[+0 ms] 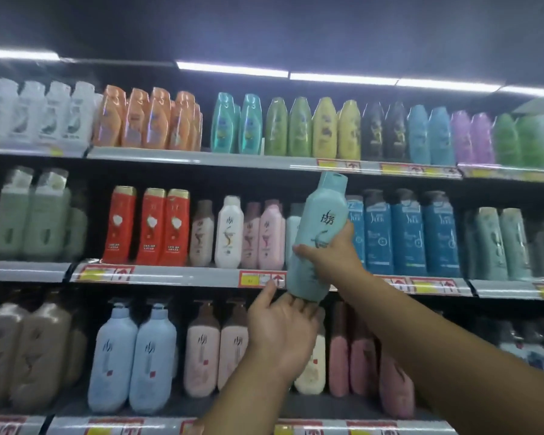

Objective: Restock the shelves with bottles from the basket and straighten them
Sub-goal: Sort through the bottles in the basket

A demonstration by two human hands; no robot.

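A tall teal bottle with dark lettering is held up in front of the middle shelf, tilted slightly to the right. My right hand is wrapped around its lower half from the right. My left hand reaches up from below, and its fingertips touch the bottle's base. Behind the bottle, a pale bottle of the same shape stands between pink bottles and dark blue bottles. The basket is not in view.
Three shelf levels are packed with rows of bottles: orange, green and yellow ones on top, red ones at the middle left, pump bottles below. Red and yellow price tags line the shelf edges. Light strips run overhead.
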